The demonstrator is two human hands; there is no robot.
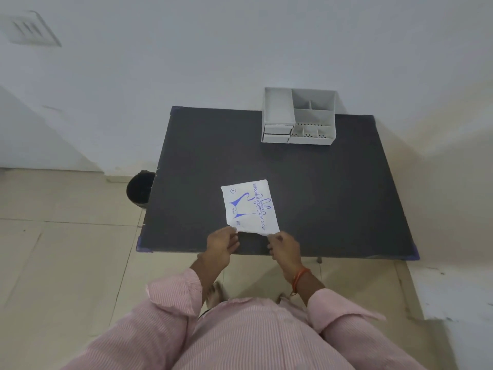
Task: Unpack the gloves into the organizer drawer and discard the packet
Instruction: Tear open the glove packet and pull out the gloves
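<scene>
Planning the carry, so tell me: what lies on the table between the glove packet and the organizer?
Nothing. In the head view, only bare dark table lies between the glove packet and the organizer.

One glove packet [249, 206], one organizer [298, 116], one bin [140, 189], one table [320, 182], two hands [222, 243].

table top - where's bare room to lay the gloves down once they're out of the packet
Most of the table is bare: the wide stretch between the glove packet and the organizer, the whole right side, and the far left corner. It is crowded only at the near edge, where the left hand and right hand pinch the packet.
</scene>
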